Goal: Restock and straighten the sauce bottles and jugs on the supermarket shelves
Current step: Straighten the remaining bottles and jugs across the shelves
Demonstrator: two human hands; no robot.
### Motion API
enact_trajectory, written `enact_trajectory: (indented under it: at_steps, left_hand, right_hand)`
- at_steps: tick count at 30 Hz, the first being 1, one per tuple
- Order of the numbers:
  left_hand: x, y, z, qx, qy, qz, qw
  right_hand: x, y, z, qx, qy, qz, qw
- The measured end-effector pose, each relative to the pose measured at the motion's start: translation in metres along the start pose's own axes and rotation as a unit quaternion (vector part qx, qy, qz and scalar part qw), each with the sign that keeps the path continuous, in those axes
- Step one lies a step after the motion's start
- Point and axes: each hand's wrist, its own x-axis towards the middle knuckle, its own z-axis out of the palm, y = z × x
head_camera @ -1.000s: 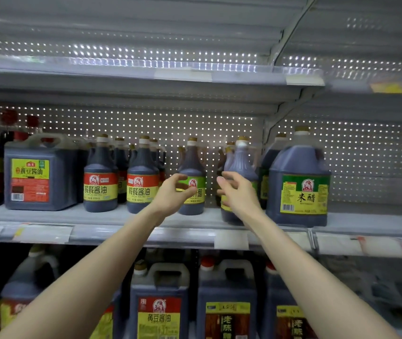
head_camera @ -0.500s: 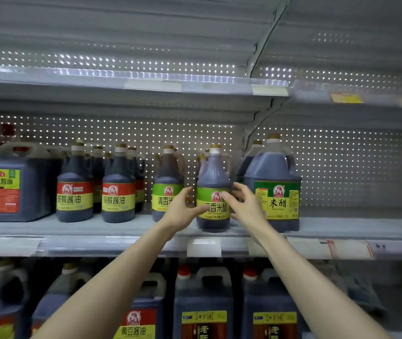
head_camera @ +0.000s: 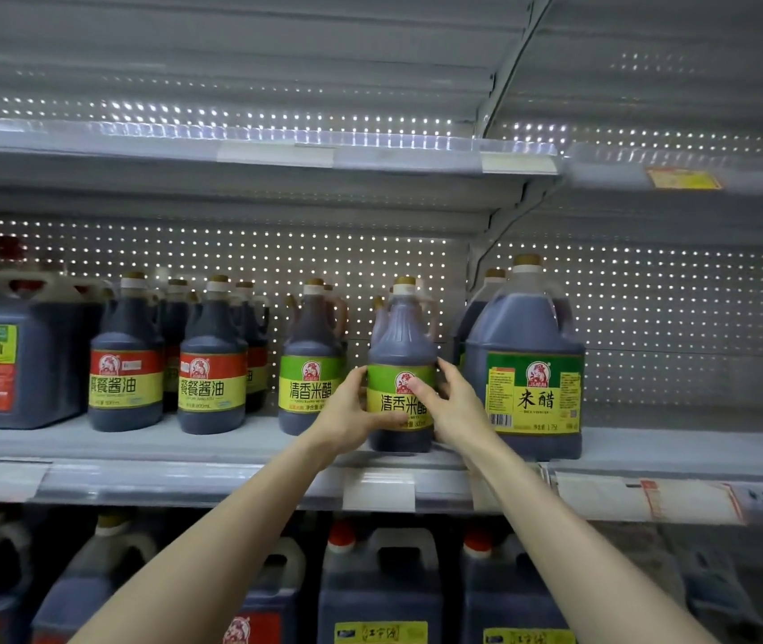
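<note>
The left hand (head_camera: pixel 347 411) and right hand (head_camera: pixel 456 406) curl fingers round the green-label vinegar bottle (head_camera: pixel 400 346) at the shelf (head_camera: pixel 231 446) front, big jug (head_camera: pixel 532 388) at its three o'clock; best turn it gently, label forward, base flat.

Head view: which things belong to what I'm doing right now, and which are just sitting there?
In hand: green-label bottle, gripped by left hand and right hand, on the middle shelf.
Just sitting: its green-label twin, large vinegar jug, red-label bottles, lower-shelf jugs, price tags.
</note>
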Motion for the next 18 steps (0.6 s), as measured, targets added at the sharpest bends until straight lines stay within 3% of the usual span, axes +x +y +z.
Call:
enact_trajectory:
  at_steps: [18]
  left_hand:
    - [0.041,-0.023,0.001,0.035,0.002,-0.023,0.999]
  right_hand:
    - [0.039,0.026,0.010,-0.021,-0.016,0.019,0.999]
